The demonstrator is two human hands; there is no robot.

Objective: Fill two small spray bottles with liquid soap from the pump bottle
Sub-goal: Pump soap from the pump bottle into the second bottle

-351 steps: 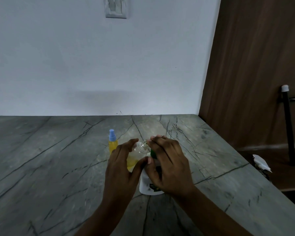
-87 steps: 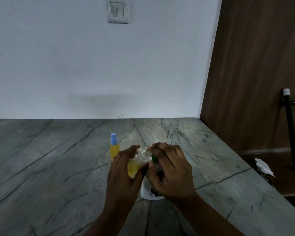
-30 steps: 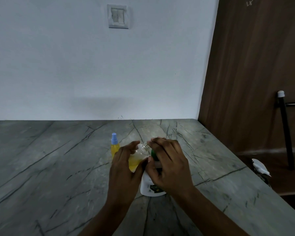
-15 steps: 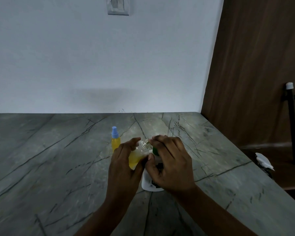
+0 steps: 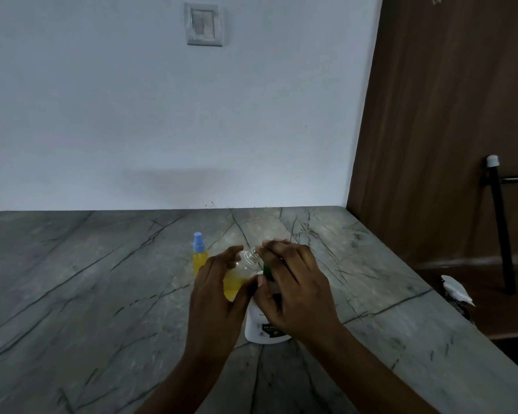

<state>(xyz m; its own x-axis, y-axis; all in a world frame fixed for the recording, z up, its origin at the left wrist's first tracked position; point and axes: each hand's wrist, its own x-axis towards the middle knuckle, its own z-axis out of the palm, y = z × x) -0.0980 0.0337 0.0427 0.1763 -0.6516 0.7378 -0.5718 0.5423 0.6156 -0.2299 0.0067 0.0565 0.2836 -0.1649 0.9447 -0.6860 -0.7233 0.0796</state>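
Just below centre of the frame: uncapped spray bottle (image 5: 235, 282), tilted, partly filled with yellow soap, threaded neck leaning right toward the green pump head (image 5: 266, 269). Meeting point hidden under fingertips. Gripped by left hand (image 5: 217, 297), fingers curled round the body, thumb along the near side. Below and right of it, white pump bottle (image 5: 259, 328), upright on the marbled countertop (image 5: 102, 294), covered from above by right hand (image 5: 296, 294), fingers bent over the pump head, apparently pressing down.

Likely trouble: narrow neck slipping off the nozzle mid-press, sending soap down the outside and onto fingers, leaving the grip slick. Overfilling also possible, with the level hard to read in dim light and behind the left palm. Also a risk of tipping or skidding the pump bottle through a hard, off-centre press.

Further out, up and left of the hands: capped spray bottle (image 5: 198, 258), blue top, full of yellow, close enough to be knocked by the left knuckles; the only obstacle near the work. Upper centre, wall switch (image 5: 203, 23). Right side, brown wooden panel (image 5: 446, 115), black rod (image 5: 500, 228) and a white scrap (image 5: 456, 289) beyond the counter's edge.
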